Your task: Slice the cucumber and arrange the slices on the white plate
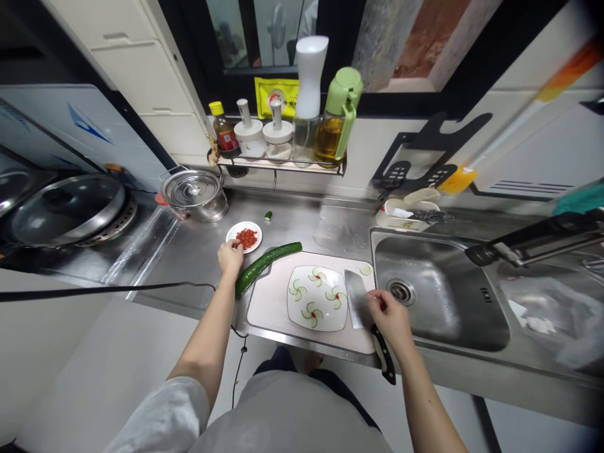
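My left hand (pixel 231 258) is at the near rim of a small white plate (pixel 257 226), its fingers closed together; what they grip is hidden. On that plate lies a pile of small red pieces (pixel 246 238) that look like goji berries. My right hand (pixel 391 316) hovers by a cleaver (pixel 358 301), fingertips pinched, with anything between them too small to make out. The cleaver lies on a pale cutting board (pixel 268 308), its black handle over the counter edge. A square white plate (pixel 317 282) holds several cucumber-slice pinwheels with red centres. A long cucumber (pixel 264 262) rests across the board's left corner.
A cucumber end (pixel 268 216) lies behind the small plate. To the left stand a lidded steel pot (pixel 195 194) and a covered wok (pixel 70 211). The sink (pixel 438 296) is on the right. A rack (pixel 283 165) carries bottles and jars; a thin cable (pixel 239 365) hangs at the front.
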`<state>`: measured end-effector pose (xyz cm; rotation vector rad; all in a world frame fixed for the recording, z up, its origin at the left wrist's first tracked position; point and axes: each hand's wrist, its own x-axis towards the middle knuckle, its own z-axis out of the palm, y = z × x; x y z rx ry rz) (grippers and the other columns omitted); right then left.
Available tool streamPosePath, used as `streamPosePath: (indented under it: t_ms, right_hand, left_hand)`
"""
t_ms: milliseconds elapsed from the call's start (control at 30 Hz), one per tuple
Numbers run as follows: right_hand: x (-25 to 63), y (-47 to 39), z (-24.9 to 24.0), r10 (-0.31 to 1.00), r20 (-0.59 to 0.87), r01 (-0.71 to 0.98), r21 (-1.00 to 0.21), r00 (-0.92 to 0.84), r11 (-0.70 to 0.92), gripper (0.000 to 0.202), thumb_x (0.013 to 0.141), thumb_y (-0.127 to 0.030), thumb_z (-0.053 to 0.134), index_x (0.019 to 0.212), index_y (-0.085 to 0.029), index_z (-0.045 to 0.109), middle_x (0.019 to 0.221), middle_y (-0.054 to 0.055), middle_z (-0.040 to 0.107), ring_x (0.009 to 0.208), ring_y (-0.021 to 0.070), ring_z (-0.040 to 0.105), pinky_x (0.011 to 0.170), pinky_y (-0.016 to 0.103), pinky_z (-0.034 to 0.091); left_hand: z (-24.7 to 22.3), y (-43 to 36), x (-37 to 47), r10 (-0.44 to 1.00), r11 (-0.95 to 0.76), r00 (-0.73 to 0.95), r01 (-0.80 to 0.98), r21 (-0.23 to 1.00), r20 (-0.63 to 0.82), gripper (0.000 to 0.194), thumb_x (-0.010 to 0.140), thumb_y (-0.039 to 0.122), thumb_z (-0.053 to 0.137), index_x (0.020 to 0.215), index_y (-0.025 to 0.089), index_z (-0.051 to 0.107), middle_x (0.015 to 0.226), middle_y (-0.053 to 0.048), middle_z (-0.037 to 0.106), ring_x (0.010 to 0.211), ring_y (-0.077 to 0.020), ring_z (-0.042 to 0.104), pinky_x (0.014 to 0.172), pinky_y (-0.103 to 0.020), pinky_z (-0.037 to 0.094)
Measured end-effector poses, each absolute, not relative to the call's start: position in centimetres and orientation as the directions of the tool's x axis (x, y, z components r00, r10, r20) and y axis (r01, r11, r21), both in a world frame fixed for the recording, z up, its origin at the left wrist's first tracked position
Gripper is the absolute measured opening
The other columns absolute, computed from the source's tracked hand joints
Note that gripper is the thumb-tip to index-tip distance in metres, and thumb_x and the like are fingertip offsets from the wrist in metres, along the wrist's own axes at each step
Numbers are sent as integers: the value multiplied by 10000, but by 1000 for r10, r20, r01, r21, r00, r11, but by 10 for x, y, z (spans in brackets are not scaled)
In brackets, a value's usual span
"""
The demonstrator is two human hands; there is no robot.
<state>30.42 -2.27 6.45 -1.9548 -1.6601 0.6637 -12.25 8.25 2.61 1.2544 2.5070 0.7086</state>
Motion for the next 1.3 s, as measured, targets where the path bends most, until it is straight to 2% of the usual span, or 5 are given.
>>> streamPosePath:
  t_ms: [667,833,967,1100,1300]
  right_hand:
    - [307,-15,64,986,-69,768,-619,153,-163,425,792,-552,415,804,-194,644,560,17,573,520,172,533,537,267,384]
    - [303,-16,66,986,-51,759,-632,158,-155,405,797,-539,434,803,-193,645,571,18,586,514,164,525,531,262,382]
    - [288,-14,72,993,-17,709,-698,116,-95,382,816,-510,443,802,-184,641,568,6,564,518,148,501,533,249,380]
    - [259,-8,83,998,13,626,-779,61,-28,323,836,-474,483,830,-187,632,574,-21,523,536,131,475,543,233,372]
    - [204,2,113,992,69,517,-848,-107,115,210,860,-374,511,806,-202,620,595,-32,500,567,115,462,551,218,352]
  left_hand:
    - [22,126,-132,845,521,-528,782,343,-82,95,787,236,581,785,216,674,1076,-110,600,1081,-281,491,819,-348,427]
    - [40,120,-117,755,495,-630,361,790,-185,113,747,285,654,788,183,678,906,-83,660,941,-234,580,762,-305,436]
    - [53,98,-84,809,411,-459,-4,912,-367,258,755,382,661,903,172,669,792,-17,642,620,-93,542,530,-192,378]
    - [70,62,-46,866,413,-59,-477,776,-497,370,601,348,813,883,175,649,740,22,579,518,-31,443,406,-141,239]
    - [99,18,-8,851,484,138,-578,657,-506,367,592,300,844,876,167,653,785,10,575,582,-32,478,426,-129,277]
